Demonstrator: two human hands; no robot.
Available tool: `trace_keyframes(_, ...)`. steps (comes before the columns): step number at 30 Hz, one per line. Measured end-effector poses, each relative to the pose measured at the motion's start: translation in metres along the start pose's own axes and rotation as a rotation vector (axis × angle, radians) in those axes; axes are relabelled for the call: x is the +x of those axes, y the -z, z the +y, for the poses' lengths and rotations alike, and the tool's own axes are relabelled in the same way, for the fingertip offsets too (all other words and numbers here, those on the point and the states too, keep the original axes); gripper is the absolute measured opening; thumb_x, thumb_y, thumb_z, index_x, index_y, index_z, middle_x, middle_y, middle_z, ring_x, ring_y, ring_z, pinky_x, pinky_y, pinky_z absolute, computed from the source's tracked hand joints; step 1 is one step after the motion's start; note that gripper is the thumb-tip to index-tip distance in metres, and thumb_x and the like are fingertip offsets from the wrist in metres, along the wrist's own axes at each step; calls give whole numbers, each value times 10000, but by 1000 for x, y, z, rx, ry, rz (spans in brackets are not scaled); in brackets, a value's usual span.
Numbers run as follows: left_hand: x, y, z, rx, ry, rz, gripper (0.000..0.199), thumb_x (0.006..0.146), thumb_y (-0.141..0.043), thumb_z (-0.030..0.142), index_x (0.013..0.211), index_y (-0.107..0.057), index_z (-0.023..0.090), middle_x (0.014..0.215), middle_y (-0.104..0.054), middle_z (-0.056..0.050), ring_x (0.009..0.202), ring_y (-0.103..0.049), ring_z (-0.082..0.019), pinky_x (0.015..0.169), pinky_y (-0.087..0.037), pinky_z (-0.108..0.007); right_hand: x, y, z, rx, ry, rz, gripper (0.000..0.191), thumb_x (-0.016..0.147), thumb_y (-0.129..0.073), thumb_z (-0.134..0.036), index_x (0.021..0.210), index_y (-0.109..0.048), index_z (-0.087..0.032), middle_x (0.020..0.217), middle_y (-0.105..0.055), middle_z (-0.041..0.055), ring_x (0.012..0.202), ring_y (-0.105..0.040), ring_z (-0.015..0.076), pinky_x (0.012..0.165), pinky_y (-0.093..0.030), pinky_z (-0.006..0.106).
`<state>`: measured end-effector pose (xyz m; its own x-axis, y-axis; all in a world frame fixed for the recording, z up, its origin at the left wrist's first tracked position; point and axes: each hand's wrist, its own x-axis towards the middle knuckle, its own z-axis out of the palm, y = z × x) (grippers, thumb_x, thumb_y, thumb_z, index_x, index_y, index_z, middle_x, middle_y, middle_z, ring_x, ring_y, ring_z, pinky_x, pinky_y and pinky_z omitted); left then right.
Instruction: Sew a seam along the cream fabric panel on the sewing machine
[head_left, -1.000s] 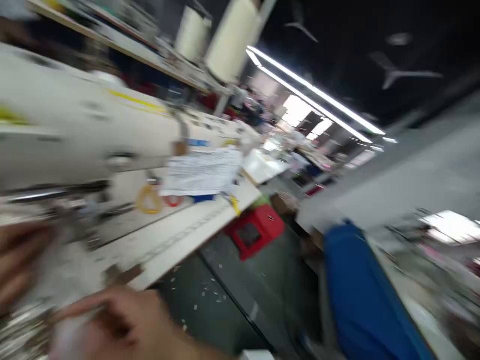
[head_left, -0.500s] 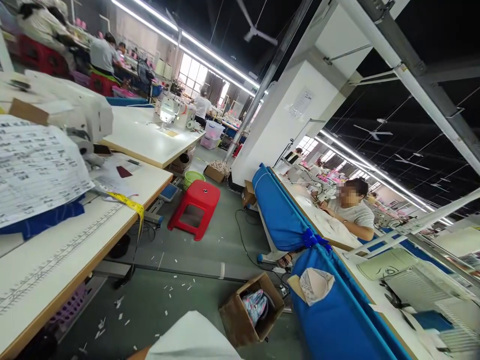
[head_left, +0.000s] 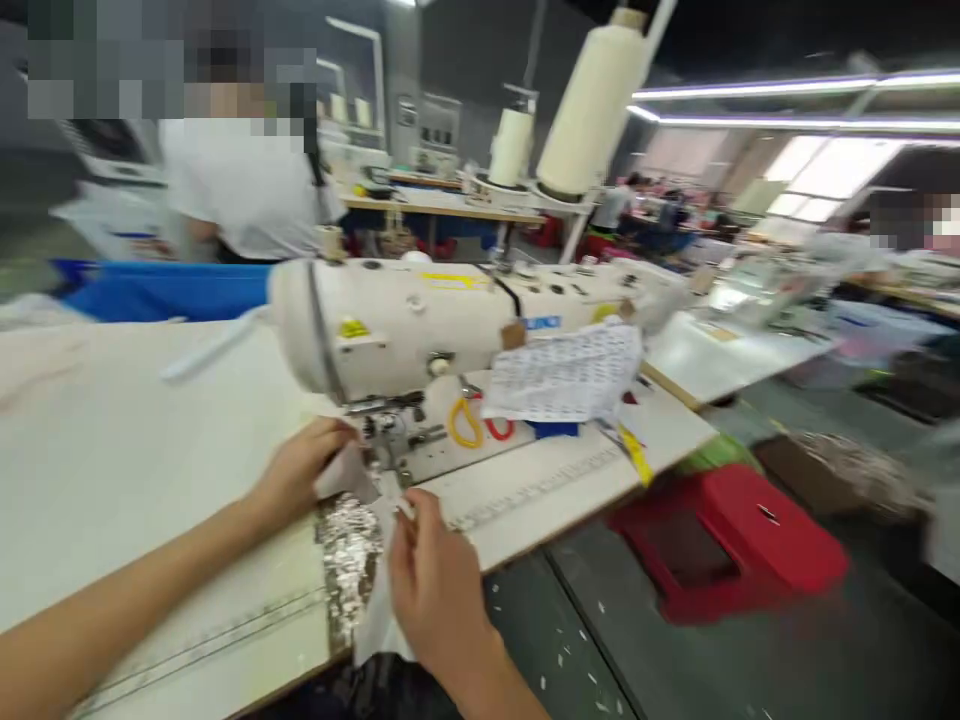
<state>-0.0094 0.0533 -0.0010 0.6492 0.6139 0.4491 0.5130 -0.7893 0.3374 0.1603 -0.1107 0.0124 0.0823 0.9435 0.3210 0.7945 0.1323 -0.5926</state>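
A white sewing machine point(head_left: 397, 320) stands across the table in front of me. My left hand point(head_left: 307, 470) is just left of its needle area, fingers closed on the edge of a piece of white fabric point(head_left: 381, 610). In front of the needle, my right hand point(head_left: 439, 570) pinches the same fabric between thumb and fingers. The fabric runs up toward the presser foot and hangs over the table's front edge. Whether the foot presses on it, I cannot tell. Scissors point(head_left: 465, 425) with yellow and red handles lie at the machine's base.
A printed sheet point(head_left: 566, 375) leans against the machine. A yellow tape measure point(head_left: 636, 455) hangs over the table edge. On the floor at right is a red stool point(head_left: 780, 530). Thread cones point(head_left: 589, 110) stand behind the machine. A person in white point(head_left: 247, 190) is behind the table.
My view has swung left and down from the aisle to the sewing machine. Both hands are now in view on white fabric at the needle; before, only white fabric showed at the bottom edge.
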Motion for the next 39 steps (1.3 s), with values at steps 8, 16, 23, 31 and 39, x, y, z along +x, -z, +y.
trace_keyframes(8, 0, 9, 4, -97, 36, 6, 269, 966, -448, 313, 912, -670, 172, 971, -689, -68, 907, -663, -202, 773, -532, -318, 17, -18, 6, -133, 162, 234, 311, 1007, -350, -165, 1134, -633, -138, 864, -742, 41, 645, -718, 200, 495, -452, 306)
trace_keyframes(16, 1, 13, 5, -120, 88, 1, 330, 1006, -413, 374, 888, -657, 186, 960, -689, -57, 898, -660, -198, 780, -531, -316, 26, -22, 4, -189, 143, 163, 243, 918, -481, -112, 1099, -634, -168, 856, -731, 25, 614, -692, 190, 484, -433, 306)
trace_keyframes(23, 2, 10, 2, -102, 51, -1, 251, 963, -487, 378, 882, -631, 189, 946, -688, -58, 872, -655, -199, 758, -529, -315, 28, -23, 4, -185, 115, 122, 252, 931, -472, -122, 1123, -629, -166, 930, -737, 46, 653, -699, 177, 501, -453, 297)
trace_keyframes(31, 1, 12, 2, -109, 75, -27, 280, 980, -468, 407, 872, -617, 197, 977, -689, -65, 919, -654, -208, 765, -528, -312, 26, -23, 3, -209, 99, 100, 255, 955, -480, -146, 1156, -636, -164, 924, -737, 40, 668, -703, 172, 494, -462, 286)
trace_keyframes(39, 2, 7, -1, -140, 105, -27, 241, 947, -518, 415, 924, -616, 196, 972, -672, -68, 905, -631, -209, 768, -522, -329, 29, -24, 3, -261, 161, 138, 239, 942, -509, -114, 1145, -631, -144, 869, -709, 36, 641, -688, 184, 488, -467, 297)
